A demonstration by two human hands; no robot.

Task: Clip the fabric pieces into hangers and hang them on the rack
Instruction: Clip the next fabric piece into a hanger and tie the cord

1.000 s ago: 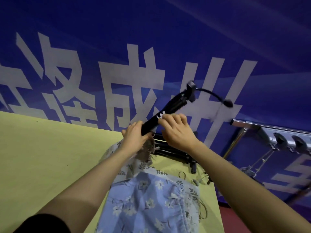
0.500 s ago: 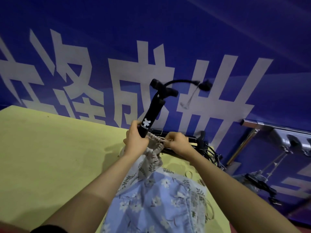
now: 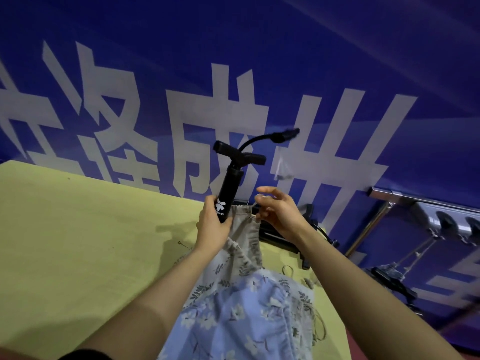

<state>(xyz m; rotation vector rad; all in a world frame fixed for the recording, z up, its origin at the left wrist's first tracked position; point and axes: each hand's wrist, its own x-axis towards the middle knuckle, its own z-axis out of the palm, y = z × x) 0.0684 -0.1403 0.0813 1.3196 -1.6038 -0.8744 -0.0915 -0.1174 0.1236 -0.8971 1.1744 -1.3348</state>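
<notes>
Two hands: both raised over the far edge of the table (image 3: pixel 78 242), close together but apart.
Left hand (image 3: pixel 211 227): wrapped tight around the lower end of a black pump (image 3: pixel 228 193), which stands nearly upright, tilted right, its T-handle and hose at the top.
Right hand (image 3: pixel 279 216): fingers loosely curled and partly spread, pinching the drawstring at the mouth of a beige bag (image 3: pixel 245 229); thumb and forefinger free above.
Bag: gathered mouth just beside the pump's base, body hanging down to the table.
Blue fabric (image 3: pixel 233 320): floral piece lying on the table between the forearms, reaching the near edge of the view.
Hangers (image 3: pixel 283 240): black, lying by the table's far right edge, under the right wrist.
Rack (image 3: pixel 405 201): metal rail at right, beyond the table edge, well apart from both hands.
Open room: bare yellow tabletop to the left; blue wall (image 3: pixel 259 61) close behind.
</notes>
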